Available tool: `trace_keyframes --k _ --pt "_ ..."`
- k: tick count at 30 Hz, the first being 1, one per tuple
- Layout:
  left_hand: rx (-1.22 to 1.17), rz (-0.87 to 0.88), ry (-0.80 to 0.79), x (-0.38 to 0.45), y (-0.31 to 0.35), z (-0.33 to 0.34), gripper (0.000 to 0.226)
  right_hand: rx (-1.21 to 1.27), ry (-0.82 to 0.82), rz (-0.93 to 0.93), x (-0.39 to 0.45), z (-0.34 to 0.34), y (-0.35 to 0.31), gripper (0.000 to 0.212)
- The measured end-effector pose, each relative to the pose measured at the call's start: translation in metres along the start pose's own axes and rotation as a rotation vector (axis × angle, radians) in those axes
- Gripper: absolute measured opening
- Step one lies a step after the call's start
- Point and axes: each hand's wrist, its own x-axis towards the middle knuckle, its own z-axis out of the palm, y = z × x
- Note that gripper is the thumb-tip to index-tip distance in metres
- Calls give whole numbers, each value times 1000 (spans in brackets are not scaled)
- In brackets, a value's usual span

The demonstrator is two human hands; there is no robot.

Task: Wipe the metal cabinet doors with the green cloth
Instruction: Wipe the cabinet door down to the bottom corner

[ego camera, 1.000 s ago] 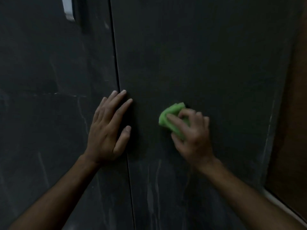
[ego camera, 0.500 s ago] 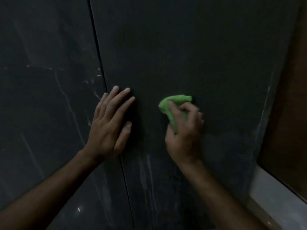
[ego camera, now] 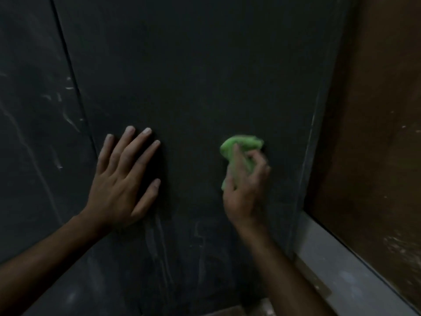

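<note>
Two dark metal cabinet doors fill the view, split by a thin vertical seam. The right door is the larger one; the left door shows pale streaks. My left hand lies flat on the right door just beside the seam, fingers spread and straight. My right hand grips a bunched green cloth and holds it against the right door. The cloth sticks out above my fingers and is slightly blurred.
A brown wall or panel stands to the right of the cabinet. A pale grey ledge runs along its base at the lower right. Faint whitish drip marks run down the right door below my hands.
The view has tilted down and shifted, so the seam sits further left. My right hand has turned more upright with the cloth and moved toward the door's right edge. My left hand stays flat.
</note>
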Motion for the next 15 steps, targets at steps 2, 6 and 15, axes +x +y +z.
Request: trace_keyframes --k 2,6,15 --pt "34 -1 15 1 2 3 65 -119 -148 -121 -31 -8 29 62" --pt "33 3 19 7 8 6 65 -56 135 517 -38 -12 73 53" --pt "47 20 30 8 7 8 64 56 300 241 103 -10 46 47"
